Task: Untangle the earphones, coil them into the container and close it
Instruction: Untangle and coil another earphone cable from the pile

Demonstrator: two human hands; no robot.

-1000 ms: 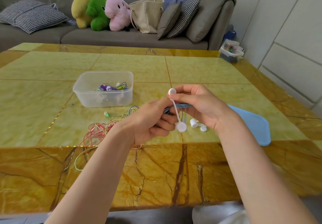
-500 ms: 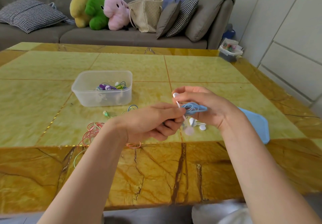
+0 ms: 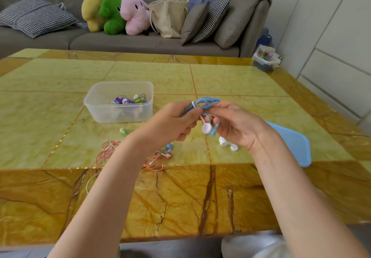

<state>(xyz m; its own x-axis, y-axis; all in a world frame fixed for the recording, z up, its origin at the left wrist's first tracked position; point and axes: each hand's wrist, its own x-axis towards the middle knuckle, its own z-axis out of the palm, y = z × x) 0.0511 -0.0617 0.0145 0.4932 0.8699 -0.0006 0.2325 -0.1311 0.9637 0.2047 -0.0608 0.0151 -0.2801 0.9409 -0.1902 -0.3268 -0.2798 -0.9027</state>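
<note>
- The blue earphones (image 3: 203, 104) are bunched into a small bundle of cord loops, held above the desk (image 3: 230, 81) between both hands, just right of the container.
- The left hand (image 3: 170, 126) has its fingers curled round the left end of the bundle, thumb on top.
- The right hand (image 3: 235, 125) pinches the right part of the loops, fingers bent round the cord; a white round earbud (image 3: 206, 128) hangs below, between the two hands.
- The clear plastic container (image 3: 104, 107) stands open on the desk, beyond and left of the hands, with purple, green and white earphones (image 3: 128, 99) coiled inside.
- A tangle of pink and green earphones (image 3: 108, 151) lies on the desk under the left forearm.
- A pair of white earbuds (image 3: 227, 143) lies on the desk just below the right hand.
- The blue lid (image 3: 293, 143) lies flat on the desk to the right, partly hidden by the right wrist.
- Behind the desk is a grey sofa (image 3: 140, 42) with cushions, three plush toys (image 3: 114, 12) and a beige bag (image 3: 170, 16).
</note>
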